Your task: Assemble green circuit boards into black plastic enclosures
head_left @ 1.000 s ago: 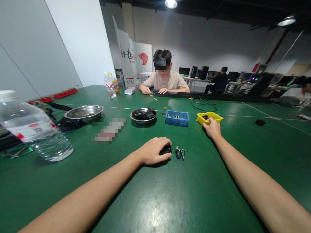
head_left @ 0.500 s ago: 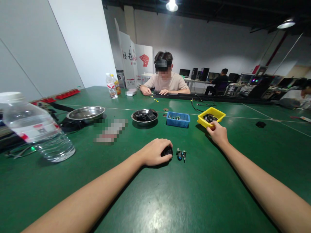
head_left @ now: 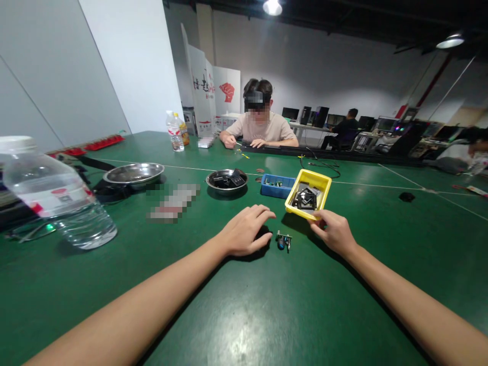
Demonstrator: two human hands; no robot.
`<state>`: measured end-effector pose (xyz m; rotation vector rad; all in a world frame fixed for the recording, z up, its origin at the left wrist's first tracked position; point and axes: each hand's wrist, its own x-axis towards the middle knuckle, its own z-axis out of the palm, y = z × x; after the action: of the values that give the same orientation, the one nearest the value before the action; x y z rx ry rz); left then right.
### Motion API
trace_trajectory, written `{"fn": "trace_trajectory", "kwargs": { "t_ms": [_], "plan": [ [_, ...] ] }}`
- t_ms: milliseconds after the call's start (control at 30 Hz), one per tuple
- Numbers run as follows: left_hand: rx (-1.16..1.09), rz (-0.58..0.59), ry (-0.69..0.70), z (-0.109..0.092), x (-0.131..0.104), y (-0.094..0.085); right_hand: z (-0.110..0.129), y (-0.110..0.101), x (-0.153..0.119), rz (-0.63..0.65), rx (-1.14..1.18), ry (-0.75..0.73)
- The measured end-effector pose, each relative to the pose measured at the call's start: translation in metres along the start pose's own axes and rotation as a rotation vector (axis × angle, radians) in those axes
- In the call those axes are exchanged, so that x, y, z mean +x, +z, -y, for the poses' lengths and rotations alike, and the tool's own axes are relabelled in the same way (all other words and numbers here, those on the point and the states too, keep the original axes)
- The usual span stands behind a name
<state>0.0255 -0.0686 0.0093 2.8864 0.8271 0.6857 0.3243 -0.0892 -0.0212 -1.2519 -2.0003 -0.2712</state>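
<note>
My right hand (head_left: 334, 231) pinches the near rim of a yellow plastic bin (head_left: 325, 187), which is tilted toward me. Inside that bin lie several black and grey small parts (head_left: 307, 197). My left hand (head_left: 247, 231) hovers low over the green table with its fingers apart. Something dark shows beneath its palm; I cannot tell whether it is a black part or only shadow. Just right of those fingertips lies a small group of parts (head_left: 283, 241), green, blue and metallic. Behind the yellow bin stands a blue bin (head_left: 278, 192) with small green pieces in it.
A metal bowl (head_left: 226, 189) of black parts stands left of the blue bin. Farther left are another metal dish (head_left: 133, 181) and a large water bottle (head_left: 63, 203). A co-worker (head_left: 263, 122) sits across the green table (head_left: 244, 305). Black cables (head_left: 322, 165) lie beyond the bins.
The yellow bin has moved left and nearer, tipping toward me in my right hand. My left hand's fingers have lifted and spread from the black part they were around.
</note>
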Motion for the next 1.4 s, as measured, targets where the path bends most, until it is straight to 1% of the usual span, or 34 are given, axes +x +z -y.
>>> {"fn": "trace_trajectory", "kwargs": {
  "t_ms": [67,200,300,400,567,733,967,1300,1400],
  "plan": [
    [0.048,-0.047,0.022,-0.001,0.001,0.000,0.005,0.001,0.000,0.000,-0.001,-0.066],
    [0.127,-0.081,0.044,-0.003,0.002,0.002,0.014,0.003,0.001,-0.020,-0.014,-0.201],
    [0.186,-0.076,0.075,-0.006,0.003,0.002,0.022,0.004,0.002,-0.046,-0.050,-0.304],
    [0.234,-0.033,0.101,-0.009,0.005,0.001,0.029,0.004,0.002,-0.060,-0.062,-0.369],
    [0.316,0.040,0.078,-0.011,0.007,0.001,0.038,0.007,0.003,-0.061,-0.075,-0.414],
    [0.375,0.047,0.088,-0.012,0.008,0.001,0.040,0.008,0.004,-0.068,-0.094,-0.460],
    [0.358,-0.039,0.099,-0.011,0.007,0.003,0.042,0.007,0.006,-0.104,-0.055,-0.488],
    [0.368,-0.160,0.178,-0.009,0.006,0.005,0.040,0.003,0.008,-0.107,-0.040,-0.481],
    [0.359,-0.182,0.179,-0.006,0.005,0.006,0.039,0.003,0.008,-0.107,-0.041,-0.482]
  ]
}}
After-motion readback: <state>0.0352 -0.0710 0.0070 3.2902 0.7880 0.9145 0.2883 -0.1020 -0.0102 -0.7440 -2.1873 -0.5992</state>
